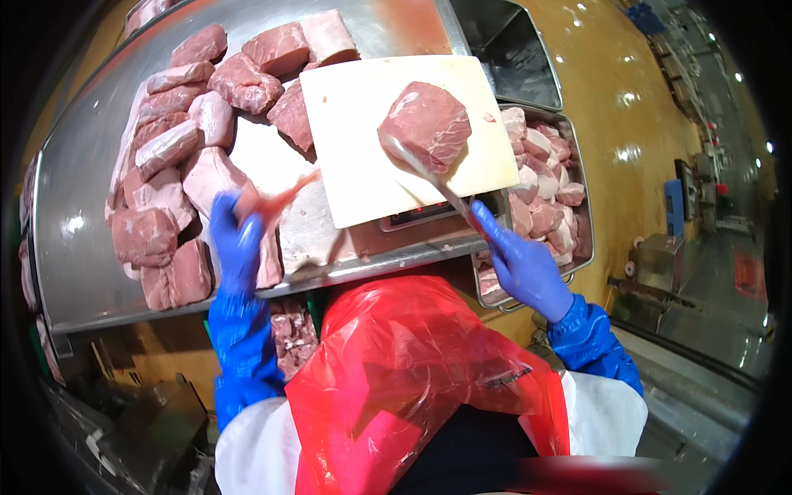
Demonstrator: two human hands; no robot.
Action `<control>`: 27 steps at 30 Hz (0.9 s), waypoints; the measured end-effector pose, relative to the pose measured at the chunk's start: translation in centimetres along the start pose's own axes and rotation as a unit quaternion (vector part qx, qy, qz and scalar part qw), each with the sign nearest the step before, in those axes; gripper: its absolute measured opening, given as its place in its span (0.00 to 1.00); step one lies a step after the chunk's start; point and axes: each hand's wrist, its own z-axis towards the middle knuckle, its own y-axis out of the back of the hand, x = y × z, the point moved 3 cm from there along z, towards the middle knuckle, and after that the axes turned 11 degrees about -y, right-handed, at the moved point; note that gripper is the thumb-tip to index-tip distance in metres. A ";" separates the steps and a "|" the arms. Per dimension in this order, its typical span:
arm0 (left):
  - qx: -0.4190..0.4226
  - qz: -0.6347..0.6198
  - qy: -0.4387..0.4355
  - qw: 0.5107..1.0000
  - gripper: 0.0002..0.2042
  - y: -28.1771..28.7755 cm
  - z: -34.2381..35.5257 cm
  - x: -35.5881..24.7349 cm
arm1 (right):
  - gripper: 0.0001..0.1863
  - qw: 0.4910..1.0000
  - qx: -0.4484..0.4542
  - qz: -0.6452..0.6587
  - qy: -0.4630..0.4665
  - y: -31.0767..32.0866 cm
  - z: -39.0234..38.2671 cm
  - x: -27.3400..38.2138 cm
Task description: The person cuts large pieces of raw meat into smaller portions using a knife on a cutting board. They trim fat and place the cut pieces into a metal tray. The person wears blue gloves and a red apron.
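My right hand [524, 268], in a blue glove, is closed around the handle of a knife [441, 188]. The blade points up and left, its tip at the lower left edge of a raw meat chunk [426, 124]. That chunk lies on a white cutting board [346, 148]. Left of the board, my gloved left hand [237, 243] is closed on a thin reddish strip of meat [285, 196], smeared by motion. The strip hangs over the steel table, reaching toward the board's left edge. Just beyond that hand lie larger pale pink meat pieces [212, 179].
Many meat blocks [169, 153] cover the left of the steel table [78, 194]. At the right, a metal tray [587, 223] holds cut chunks; another metal tray [516, 54] stands behind it. A device with a lit display [418, 216] sits under the board. Trimmings [294, 334] fill a crate below the table edge.
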 end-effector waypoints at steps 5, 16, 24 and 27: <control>-0.003 0.299 0.285 0.911 0.09 8.1 -23.5 6.9 | 0.22 0.960 -0.065 0.266 0.057 2.4 12.7 -4.5; -0.036 -0.081 0.070 0.994 0.20 -17.4 3.2 -0.9 | 0.16 0.644 -0.099 0.756 -0.063 -4.9 17.5 -4.4; 0.241 -0.236 0.094 0.937 0.12 -32.7 -4.1 -7.4 | 0.19 0.713 -0.315 0.591 -0.207 -4.5 10.2 -22.5; 0.076 -0.041 -0.061 0.994 0.09 -20.9 -5.6 -7.0 | 0.15 0.710 -0.476 0.479 -0.199 -0.9 7.9 -31.2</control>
